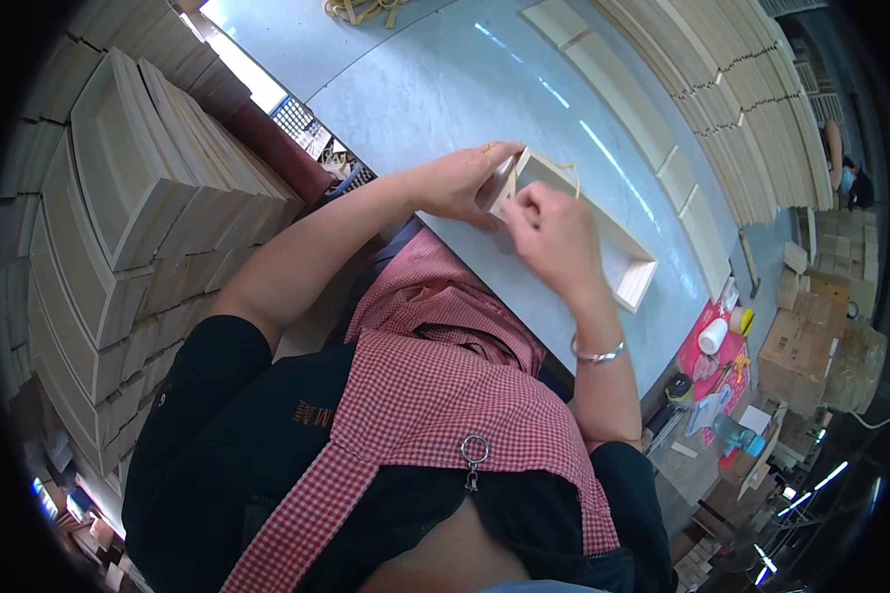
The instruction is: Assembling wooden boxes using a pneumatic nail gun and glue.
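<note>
A long, narrow, shallow box of pale wood (635, 281) lies slantwise on the table in front of me. My left hand (462, 183) grips its near-left end, with the thumb and fingers around the end wall. At the same end, my right hand (556, 229) is closed in a pinch, its fingers curled and slightly blurred. A loop of thin yellowish cord (577, 180) rises beside those fingers, and the pinch appears to be on this cord. Exactly where the cord meets the end wall is hidden by my hands.
The blue-grey table (415, 109) bears a bundle of tan cords (364, 10) at its far edge. Wooden strips (613, 94) lie along the right, beside tall stacked wooden pieces (732, 89). More wooden trays (119, 188) are stacked at left. A white bottle (712, 336) stands at lower right.
</note>
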A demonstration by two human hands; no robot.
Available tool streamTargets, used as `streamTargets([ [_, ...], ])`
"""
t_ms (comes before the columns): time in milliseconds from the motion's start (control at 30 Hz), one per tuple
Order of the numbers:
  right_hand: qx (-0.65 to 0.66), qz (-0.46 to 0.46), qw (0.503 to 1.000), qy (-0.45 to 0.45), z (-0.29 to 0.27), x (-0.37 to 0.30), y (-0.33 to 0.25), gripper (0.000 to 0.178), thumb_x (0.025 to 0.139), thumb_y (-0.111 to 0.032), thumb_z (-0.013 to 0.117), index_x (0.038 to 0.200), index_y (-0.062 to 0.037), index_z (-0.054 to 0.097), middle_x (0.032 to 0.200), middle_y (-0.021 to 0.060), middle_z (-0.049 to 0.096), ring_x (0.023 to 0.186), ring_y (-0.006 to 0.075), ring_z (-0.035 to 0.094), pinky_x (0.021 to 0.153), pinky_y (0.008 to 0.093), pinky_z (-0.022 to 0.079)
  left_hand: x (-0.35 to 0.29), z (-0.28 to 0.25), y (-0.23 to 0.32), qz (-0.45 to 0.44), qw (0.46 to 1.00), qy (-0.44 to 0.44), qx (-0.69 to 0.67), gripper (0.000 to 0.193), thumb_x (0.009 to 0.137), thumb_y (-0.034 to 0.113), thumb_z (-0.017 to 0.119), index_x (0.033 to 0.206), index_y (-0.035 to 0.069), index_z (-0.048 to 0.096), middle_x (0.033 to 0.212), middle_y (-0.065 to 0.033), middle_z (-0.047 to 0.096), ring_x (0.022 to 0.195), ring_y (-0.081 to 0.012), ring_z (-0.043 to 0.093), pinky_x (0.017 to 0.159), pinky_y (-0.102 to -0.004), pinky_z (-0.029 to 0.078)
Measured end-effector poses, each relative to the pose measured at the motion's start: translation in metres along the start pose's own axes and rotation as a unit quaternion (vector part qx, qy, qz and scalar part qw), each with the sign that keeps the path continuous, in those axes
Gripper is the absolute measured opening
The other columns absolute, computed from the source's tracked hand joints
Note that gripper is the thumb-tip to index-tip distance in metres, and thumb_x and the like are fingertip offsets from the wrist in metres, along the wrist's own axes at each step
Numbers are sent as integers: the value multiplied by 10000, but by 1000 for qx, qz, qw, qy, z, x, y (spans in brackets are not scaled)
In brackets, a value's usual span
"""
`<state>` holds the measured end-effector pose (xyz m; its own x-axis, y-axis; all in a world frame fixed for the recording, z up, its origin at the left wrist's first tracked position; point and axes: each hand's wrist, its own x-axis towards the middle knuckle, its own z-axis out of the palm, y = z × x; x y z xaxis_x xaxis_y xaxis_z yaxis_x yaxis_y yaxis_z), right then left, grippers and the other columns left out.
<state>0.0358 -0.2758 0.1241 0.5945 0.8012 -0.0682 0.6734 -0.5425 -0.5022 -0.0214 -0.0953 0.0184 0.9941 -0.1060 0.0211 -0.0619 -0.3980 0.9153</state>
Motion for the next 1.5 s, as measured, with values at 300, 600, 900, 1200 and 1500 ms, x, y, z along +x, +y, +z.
streamTargets([
  [300, 72, 36, 992, 97, 49, -89, 27, 146, 937, -133, 620, 940, 2, 676, 785, 127, 640, 633, 287, 581, 583, 379, 451, 12, -6, -1, 51, 967, 32, 247, 990, 633, 350, 867, 1463, 100, 388, 1199, -154, 631, 1097, -303, 576, 1018, -440, 379],
  [600, -24, 203, 957, 208, -41, -175, 166, 564, 832, 38, 652, 1386, -5, 552, 1056, 95, 602, 609, 159, 499, 573, 310, 451, 8, -9, 6, 8, 970, 1, 243, 1046, 640, 338, 877, 1506, 109, 338, 1256, -159, 609, 1126, -316, 561, 1057, -463, 356],
  [900, 41, 96, 988, 112, -29, -144, 229, 638, 771, 75, 634, 1390, 3, 500, 1169, 127, 540, 858, 267, 571, 778, 326, 497, 7, -6, 4, 0, 965, -8, 261, 1056, 662, 281, 866, 1539, 109, 304, 1362, -158, 555, 1177, -330, 546, 1084, -461, 334],
  [1200, 72, 78, 979, 172, -9, -153, 220, 537, 735, 131, 538, 1262, 28, 543, 1093, 133, 550, 922, 299, 564, 847, 341, 480, 7, -6, 3, 39, 954, 15, 296, 865, 758, 191, 799, 1507, 66, 383, 1431, -153, 502, 1191, -309, 552, 1001, -400, 427],
  [1500, 26, 63, 978, 195, -4, -155, 209, 522, 735, 122, 518, 1247, 26, 543, 1037, 128, 537, 850, 296, 538, 783, 355, 472, 3, 0, 27, -208, 960, 65, -177, 311, 887, 24, 634, 1197, 27, 654, 1060, -90, 663, 893, -135, 620, 710, -200, 484],
])
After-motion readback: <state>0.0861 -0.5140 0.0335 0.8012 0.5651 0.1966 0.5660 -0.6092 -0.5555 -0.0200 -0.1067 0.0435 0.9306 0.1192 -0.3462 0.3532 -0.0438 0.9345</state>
